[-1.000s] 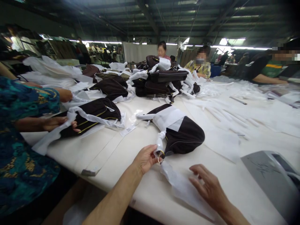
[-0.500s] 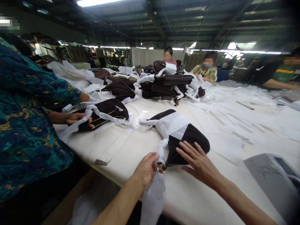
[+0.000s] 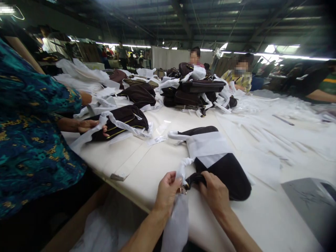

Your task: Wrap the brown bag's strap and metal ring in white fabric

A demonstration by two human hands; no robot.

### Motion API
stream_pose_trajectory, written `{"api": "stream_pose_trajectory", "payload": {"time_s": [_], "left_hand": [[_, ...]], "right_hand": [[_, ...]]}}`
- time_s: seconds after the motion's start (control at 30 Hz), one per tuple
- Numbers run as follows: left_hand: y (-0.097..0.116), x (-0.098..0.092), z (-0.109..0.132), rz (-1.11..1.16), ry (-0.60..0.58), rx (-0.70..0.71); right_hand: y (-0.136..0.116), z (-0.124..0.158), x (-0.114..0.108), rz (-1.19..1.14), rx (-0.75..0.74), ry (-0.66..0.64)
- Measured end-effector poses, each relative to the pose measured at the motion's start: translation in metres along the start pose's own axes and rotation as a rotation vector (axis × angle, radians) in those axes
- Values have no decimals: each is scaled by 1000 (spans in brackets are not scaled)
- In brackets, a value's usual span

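The dark brown bag (image 3: 228,176) lies flat on the white tabletop (image 3: 262,217), near its front edge and straight ahead of the person. It is a soft, rounded pouch with a broad white band (image 3: 207,145) folded across its middle and a knotted white strip (image 3: 183,165) wound round its strap. Its long axis runs on a slant from near right to far left, the fat rounded end nearest on the right and the strap end pointing back toward the hands. The left hand (image 3: 168,190) has its grip pressed together on the white strip, just beside a small metal ring (image 3: 182,190); a white sheet (image 3: 175,224) hangs below it over the edge. The right hand (image 3: 214,190) has its grip closed round the bag's dark strap end. To the left, a co-worker's hand (image 3: 90,126) holds white wrapping on another dark bag (image 3: 123,120); a pile of bags (image 3: 196,92) sits well behind
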State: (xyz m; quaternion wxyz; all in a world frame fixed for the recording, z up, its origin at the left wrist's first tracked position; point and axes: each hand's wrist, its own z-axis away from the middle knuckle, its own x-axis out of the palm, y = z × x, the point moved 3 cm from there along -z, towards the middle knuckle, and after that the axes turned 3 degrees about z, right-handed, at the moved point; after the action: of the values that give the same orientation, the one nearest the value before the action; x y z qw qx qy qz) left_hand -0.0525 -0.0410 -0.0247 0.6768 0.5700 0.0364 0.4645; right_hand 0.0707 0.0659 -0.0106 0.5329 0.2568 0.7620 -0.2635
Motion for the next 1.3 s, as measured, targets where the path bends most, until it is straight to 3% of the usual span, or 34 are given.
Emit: {"api": "stream_pose_trajectory", "payload": {"time_s": [0.1, 0.23, 0.37, 0.57, 0.7, 0.8, 0.9, 1.0, 1.1, 1.23, 1.3], "left_hand": [[3, 4, -6, -71, 36, 122], [9, 7, 1, -130, -88, 183], [13, 12, 12, -133, -200, 213], [7, 17, 11, -154, -177, 184], [9, 20, 11, -244, -274, 157], [22, 25, 10, -441, -292, 302], [38, 35, 6, -648, -435, 473], [51, 42, -3, -894, -608, 524], [60, 43, -11, -1116, -702, 594], [65, 48, -12, -1197, -875, 615], [67, 51, -11, -1185, -901, 579]], "right_hand": [[1, -18, -5, -39, 58, -70], [2, -27, -27, -360, -103, -190], [-3, -28, -42, -577, 44, -163], [-24, -20, -25, -832, 159, -321], [-16, -8, -17, -1031, 180, -334], [-10, -2, -17, -1112, 185, -314], [-10, -1, -19, -1143, 184, -337], [-10, -3, -20, -1160, 170, -343], [-9, -3, -18, -1158, 158, -341], [-10, -1, -18, -1131, 186, -343], [-13, 0, -21, -1138, 227, -328]]}}
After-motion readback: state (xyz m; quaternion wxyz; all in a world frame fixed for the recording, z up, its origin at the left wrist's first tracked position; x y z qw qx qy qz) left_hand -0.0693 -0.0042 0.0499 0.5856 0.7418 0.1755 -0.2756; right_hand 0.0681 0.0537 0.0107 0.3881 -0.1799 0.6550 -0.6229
